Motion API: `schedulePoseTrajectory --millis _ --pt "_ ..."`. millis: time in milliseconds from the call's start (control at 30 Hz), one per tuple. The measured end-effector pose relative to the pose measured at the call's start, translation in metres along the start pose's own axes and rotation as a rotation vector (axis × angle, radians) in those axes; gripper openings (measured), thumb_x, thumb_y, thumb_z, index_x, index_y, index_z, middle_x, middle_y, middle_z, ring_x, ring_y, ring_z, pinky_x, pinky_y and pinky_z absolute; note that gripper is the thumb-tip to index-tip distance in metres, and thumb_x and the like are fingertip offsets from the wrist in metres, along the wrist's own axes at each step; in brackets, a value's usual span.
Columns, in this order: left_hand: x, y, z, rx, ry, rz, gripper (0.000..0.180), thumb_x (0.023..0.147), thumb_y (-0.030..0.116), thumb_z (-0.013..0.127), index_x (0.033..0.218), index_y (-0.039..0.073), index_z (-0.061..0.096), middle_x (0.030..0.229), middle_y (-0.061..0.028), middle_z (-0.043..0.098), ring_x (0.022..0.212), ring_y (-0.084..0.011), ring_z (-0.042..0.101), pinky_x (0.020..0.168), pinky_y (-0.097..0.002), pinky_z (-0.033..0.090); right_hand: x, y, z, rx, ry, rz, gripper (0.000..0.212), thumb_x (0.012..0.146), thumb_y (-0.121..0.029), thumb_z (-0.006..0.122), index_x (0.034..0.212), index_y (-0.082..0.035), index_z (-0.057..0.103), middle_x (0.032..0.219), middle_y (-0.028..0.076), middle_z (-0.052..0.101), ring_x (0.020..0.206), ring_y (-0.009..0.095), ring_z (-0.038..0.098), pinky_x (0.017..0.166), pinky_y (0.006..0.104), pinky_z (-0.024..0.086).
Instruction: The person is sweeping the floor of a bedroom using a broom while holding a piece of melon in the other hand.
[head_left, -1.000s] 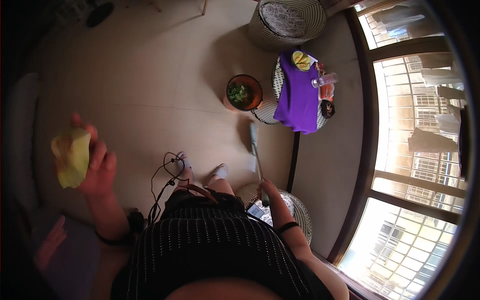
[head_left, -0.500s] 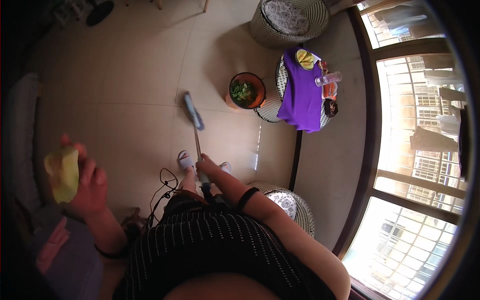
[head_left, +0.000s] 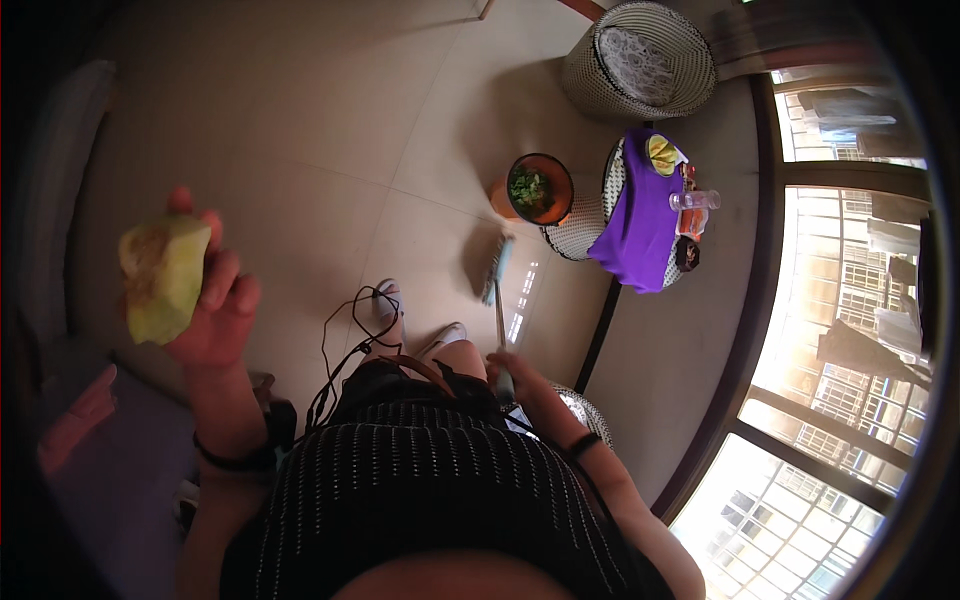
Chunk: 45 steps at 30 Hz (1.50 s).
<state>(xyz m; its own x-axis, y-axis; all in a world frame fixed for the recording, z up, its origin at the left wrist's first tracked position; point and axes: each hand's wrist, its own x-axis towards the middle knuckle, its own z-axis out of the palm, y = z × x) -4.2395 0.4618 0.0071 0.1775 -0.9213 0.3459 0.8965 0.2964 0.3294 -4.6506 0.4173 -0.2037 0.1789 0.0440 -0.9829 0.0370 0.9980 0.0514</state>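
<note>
Raised at the left, my left hand (head_left: pixel 222 310) has its fingers wrapped round a thick yellow-green fruit piece (head_left: pixel 160 285) with a brownish hollow; I cannot tell whether it is flesh or rind. My right hand (head_left: pixel 512 375), low in front of me, is closed on the grip of a long-handled tool (head_left: pixel 499 270). It has a thin shaft and a narrow blue-grey head, perhaps a brush or squeegee. That head is over the tiles, just below an orange bin (head_left: pixel 541 190) with green leafy scraps inside.
Beyond the bin, a purple cloth (head_left: pixel 640 225) covers a woven table. It carries yellow-green fruit slices (head_left: pixel 661 155), a clear bottle (head_left: pixel 694 200) and packets. A woven chair (head_left: pixel 640 60) stands behind. Black cords (head_left: pixel 345 335) hang near my sandalled feet (head_left: pixel 390 300). Barred windows (head_left: pixel 830 330) line the right side.
The tool's head has swung to the right, toward the bin, with my right hand. My left hand still holds the fruit piece, slightly higher and further right. The whole view has turned a little.
</note>
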Motion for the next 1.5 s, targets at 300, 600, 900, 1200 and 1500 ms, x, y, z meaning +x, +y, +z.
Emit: schedulePoseTrajectory --millis 300,600,900,1200,1500 --pt "-0.048 0.003 0.012 0.104 0.232 0.064 0.068 0.079 0.037 0.047 0.13 0.006 0.014 0.118 -0.0137 0.039 0.074 -0.0194 0.05 0.069 -0.0386 0.042 0.098 0.02 0.151 -0.266 -0.303 -0.018 0.007 0.07 -0.013 0.048 0.069 -0.006 0.047 0.057 0.006 0.046 0.047 0.021 0.046 0.042 0.0309 0.041" --pt "-0.061 -0.018 0.057 0.134 0.126 0.066 0.063 0.08 0.037 0.044 0.128 0.005 0.019 0.119 -0.0134 0.037 0.074 -0.02 0.05 0.067 -0.0387 0.042 0.037 0.003 0.03 -0.357 -0.343 -0.228 0.022 0.072 -0.01 0.048 0.093 -0.005 0.043 0.06 0.004 0.044 0.044 0.013 0.043 0.04 0.0267 0.04" --pt "-0.097 -0.036 0.09 0.164 0.054 0.01 0.061 0.08 0.033 0.046 0.128 0.006 0.02 0.123 -0.0107 0.035 0.076 -0.0177 0.049 0.073 -0.0377 0.04 -0.011 0.044 -0.074 -0.371 -0.173 -0.251 0.031 0.071 -0.01 0.049 0.101 -0.005 0.039 0.06 0.006 0.044 0.045 0.015 0.045 0.037 0.0289 0.04" --pt "-0.109 0.026 0.072 0.161 -0.002 0.019 0.06 0.081 0.032 0.046 0.129 0.007 0.02 0.121 -0.0101 0.036 0.075 -0.017 0.049 0.072 -0.0375 0.04 -0.022 0.099 -0.09 0.182 -0.033 -0.069 0.01 0.074 -0.011 0.049 0.08 -0.007 0.042 0.057 0.002 0.044 0.044 0.012 0.045 0.038 0.0249 0.04" --pt "-0.149 0.183 -0.017 0.157 0.072 -0.044 0.06 0.082 0.033 0.043 0.129 0.007 0.017 0.12 -0.0104 0.036 0.073 -0.0178 0.048 0.069 -0.0379 0.04 0.115 0.147 0.126 0.233 -0.077 -0.106 0.011 0.074 -0.015 0.047 0.071 -0.005 0.043 0.059 0.005 0.049 0.051 0.016 0.051 0.045 0.0267 0.045"
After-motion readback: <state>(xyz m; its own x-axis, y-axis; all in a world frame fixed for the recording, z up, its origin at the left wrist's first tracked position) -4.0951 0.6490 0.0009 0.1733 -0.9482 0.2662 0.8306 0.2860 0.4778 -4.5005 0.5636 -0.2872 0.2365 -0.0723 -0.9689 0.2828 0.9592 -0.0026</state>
